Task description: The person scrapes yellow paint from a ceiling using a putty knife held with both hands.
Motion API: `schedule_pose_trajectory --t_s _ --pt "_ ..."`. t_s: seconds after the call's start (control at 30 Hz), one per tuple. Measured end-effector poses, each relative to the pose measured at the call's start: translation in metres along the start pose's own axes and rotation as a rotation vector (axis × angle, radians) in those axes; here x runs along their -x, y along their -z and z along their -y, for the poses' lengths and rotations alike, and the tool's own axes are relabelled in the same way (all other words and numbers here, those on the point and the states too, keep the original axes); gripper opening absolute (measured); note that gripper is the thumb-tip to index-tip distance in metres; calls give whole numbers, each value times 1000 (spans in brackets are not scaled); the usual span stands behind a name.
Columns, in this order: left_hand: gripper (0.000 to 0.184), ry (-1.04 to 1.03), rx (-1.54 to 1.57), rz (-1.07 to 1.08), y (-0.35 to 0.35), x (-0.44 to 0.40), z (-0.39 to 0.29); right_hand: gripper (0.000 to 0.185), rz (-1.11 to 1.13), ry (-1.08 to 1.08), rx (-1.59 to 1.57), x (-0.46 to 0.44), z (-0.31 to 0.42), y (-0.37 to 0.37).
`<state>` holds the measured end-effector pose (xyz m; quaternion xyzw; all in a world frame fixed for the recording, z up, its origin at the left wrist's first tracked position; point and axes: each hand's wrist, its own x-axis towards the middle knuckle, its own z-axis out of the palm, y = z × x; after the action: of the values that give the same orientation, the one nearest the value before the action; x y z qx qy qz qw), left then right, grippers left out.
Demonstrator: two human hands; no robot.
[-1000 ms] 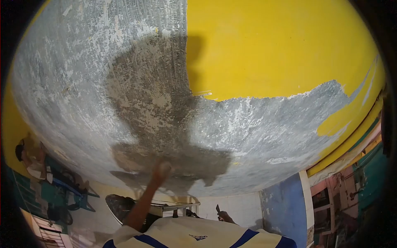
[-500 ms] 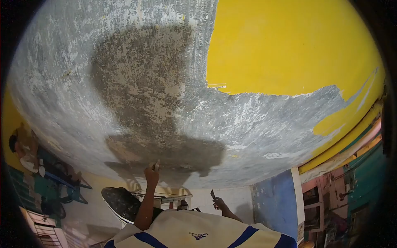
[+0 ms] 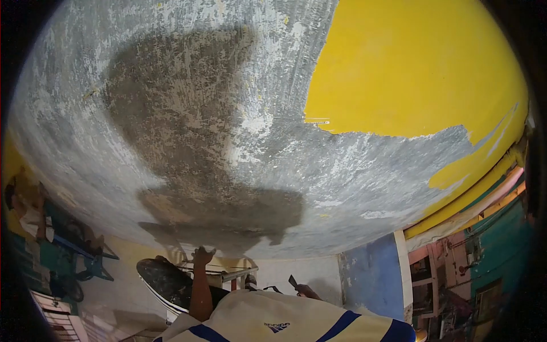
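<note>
Low in the view, left of centre, my left hand is raised near the lower part of the scraped grey wall, its fingers spread and nothing in them. My right hand is lower and further right, wrapped round the handle of a scraper whose dark blade points up and to the left. A large yellow painted patch with a ragged edge borders the grey surface at the upper right. My shadow falls across the grey wall.
A dark oval basin with a pale rim lies below my left hand, beside a light-coloured frame. Another person is at the far left near a blue metal stand. A blue wall section and pink shelving stand right.
My left hand has come down from the wall, and its fingers have spread. My right hand has lowered slightly with the scraper. The view has shifted, moving the yellow patch rightward.
</note>
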<state>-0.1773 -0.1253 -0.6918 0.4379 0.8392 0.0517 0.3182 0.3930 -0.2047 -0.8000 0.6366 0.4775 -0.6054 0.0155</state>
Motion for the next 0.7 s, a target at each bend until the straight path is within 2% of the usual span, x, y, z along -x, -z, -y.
schedule_pose_trajectory --t_s 0.07,0.13,0.23,0.33,0.43,0.57,0.67,0.7 --pt "97 1 13 153 -7 -15 19 23 16 -18 24 -1 1 2" --pt "99 -13 2 310 -31 -42 27 23 -3 -224 -165 -4 14 2" --pt "95 -109 214 329 5 -6 -11 24 4 -207 -37 11 63 6" --pt "84 -192 229 289 13 14 -35 25 12 -75 -128 -2 83 11" --pt "80 -273 217 296 -4 3 -30 24 -32 -22 -141 -6 115 12" --pt "87 -303 179 327 -33 -18 -14 23 -13 55 -166 -23 117 9" --pt "86 -383 115 390 -56 -23 -3 24 -59 -101 -225 3 137 -5" --pt "63 -347 55 405 -1 30 -43 28 -86 -22 -274 9 134 -14"
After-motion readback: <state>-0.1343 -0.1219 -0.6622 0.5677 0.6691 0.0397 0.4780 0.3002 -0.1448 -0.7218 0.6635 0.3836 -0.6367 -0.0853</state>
